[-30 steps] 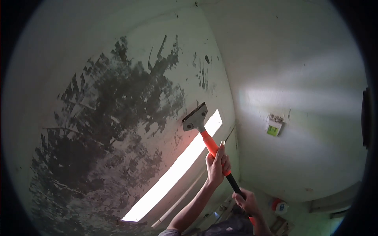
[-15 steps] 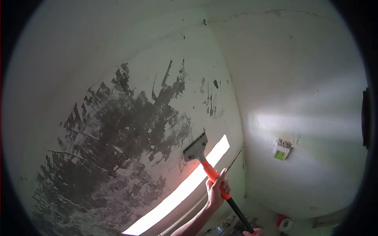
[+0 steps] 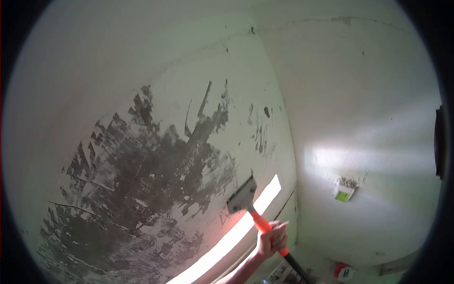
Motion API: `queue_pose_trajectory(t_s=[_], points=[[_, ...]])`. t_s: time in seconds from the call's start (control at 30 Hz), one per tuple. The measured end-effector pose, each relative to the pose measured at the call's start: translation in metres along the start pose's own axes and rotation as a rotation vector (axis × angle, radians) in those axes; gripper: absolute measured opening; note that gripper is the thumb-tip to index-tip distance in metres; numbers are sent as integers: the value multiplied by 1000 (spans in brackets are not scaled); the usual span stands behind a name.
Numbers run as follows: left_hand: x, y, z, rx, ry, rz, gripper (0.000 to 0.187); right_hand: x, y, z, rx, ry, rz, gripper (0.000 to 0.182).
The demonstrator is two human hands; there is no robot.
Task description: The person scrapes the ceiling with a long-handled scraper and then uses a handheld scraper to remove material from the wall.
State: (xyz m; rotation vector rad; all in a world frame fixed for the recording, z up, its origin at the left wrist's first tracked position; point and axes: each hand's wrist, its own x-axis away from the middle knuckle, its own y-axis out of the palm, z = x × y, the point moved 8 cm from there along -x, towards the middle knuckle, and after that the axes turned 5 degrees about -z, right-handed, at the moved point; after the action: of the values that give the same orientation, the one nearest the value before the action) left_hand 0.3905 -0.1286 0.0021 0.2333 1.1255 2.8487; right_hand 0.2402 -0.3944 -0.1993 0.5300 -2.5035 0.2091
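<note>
My left hand (image 3: 273, 240) is wrapped round the orange grip (image 3: 260, 221) of a long-handled scraper (image 3: 242, 196), one finger or the thumb sticking out to the right. The tool's wide grey metal head points up and left against or just off the wall; contact cannot be made out. Its black pole (image 3: 296, 268) runs down out of the picture. To the left of the blade lies a large dark patch (image 3: 156, 165) where the pale coating (image 3: 246, 61) is off the wall, with ragged edges and scratch marks. My right hand is out of view.
A bright window strip (image 3: 227, 246) runs diagonally below the blade. On the right-hand wall (image 3: 369, 94) sits a small white and green box (image 3: 344, 191) with crumbled edges around it. Lower down stands a red and white container (image 3: 344, 272). A dark object (image 3: 440, 142) is at the far right.
The view has tilted up slightly, so the wall appears lower. The scraper and my left hand sit lower and a little to the right in the picture. My right hand has dropped out of view.
</note>
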Motion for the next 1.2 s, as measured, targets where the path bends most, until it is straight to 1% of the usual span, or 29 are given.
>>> queue_pose_trajectory(t_s=[0.07,0.1,0.13,0.17,0.2,0.23,0.27,0.3,0.33,0.37,0.4,0.47,0.5,0.53,0.6,0.63,0.67,0.73,0.77,0.8,0.83,0.87,0.9,1.0,1.03,1.07,1.13,1.2], points=[[-11,14,12,32,54,-41,35,-9,-14,-9,278,27,-7,22],[-12,13,7,59,48,-8,37,2,-12,-48,327,79,-48,22],[-7,12,-1,74,42,-11,37,6,-15,-29,334,92,-40,22],[1,5,-9,83,49,17,36,7,-17,-6,411,-9,36,22],[6,3,-6,83,63,38,36,9,-16,-16,486,-120,115,23],[9,3,-6,40,36,53,34,5,-11,-4,411,25,-11,24],[5,3,-2,42,37,50,34,1,-8,-6,413,24,-8,24],[-3,9,13,26,68,65,34,-2,5,-29,347,-6,-62,24],[-9,14,26,11,92,87,34,-3,18,-37,277,-28,-120,25],[-13,20,37,-33,110,78,32,-22,21,-6,237,-163,-61,27],[-7,18,27,-26,112,81,32,-15,15,22,244,-160,-62,27],[10,-8,-6,44,88,191,31,-17,0,51,195,-151,82,27],[14,-15,-18,28,56,140,30,-8,-6,52,212,-80,83,26],[9,-9,-10,27,58,140,30,-9,-5,35,212,-82,83,26],[-1,6,11,28,69,115,31,-3,12,4,80,5,-22,26],[-5,17,27,-13,105,107,32,-1,16,-29,204,-66,15,27],[-5,18,30,-27,134,86,33,7,13,-21,217,-49,10,27],[11,0,3,80,81,136,34,9,10,-7,249,-156,58,29],[20,-6,-6,4,54,182,37,10,2,24,306,-116,40,29],[17,-7,-5,-1,57,181,37,11,1,13,303,-121,39,29],[14,-6,-6,13,38,151,37,17,-3,-4,319,-20,61,29],[15,-6,-10,34,16,129,38,24,-6,-6,339,89,78,28],[13,0,-7,35,41,106,39,20,-14,-11,416,-54,98,26],[22,3,-10,111,83,149,39,30,-20,10,431,-10,89,25],[27,-1,-11,111,87,151,39,31,-19,25,407,-29,101,26],[35,-6,-14,106,71,140,40,33,-12,6,409,-32,96,26],[38,-15,-14,99,60,130,40,33,4,-23,400,98,51,25],[29,-12,-11,44,76,117,41,24,-3,-29,403,78,44,26]])
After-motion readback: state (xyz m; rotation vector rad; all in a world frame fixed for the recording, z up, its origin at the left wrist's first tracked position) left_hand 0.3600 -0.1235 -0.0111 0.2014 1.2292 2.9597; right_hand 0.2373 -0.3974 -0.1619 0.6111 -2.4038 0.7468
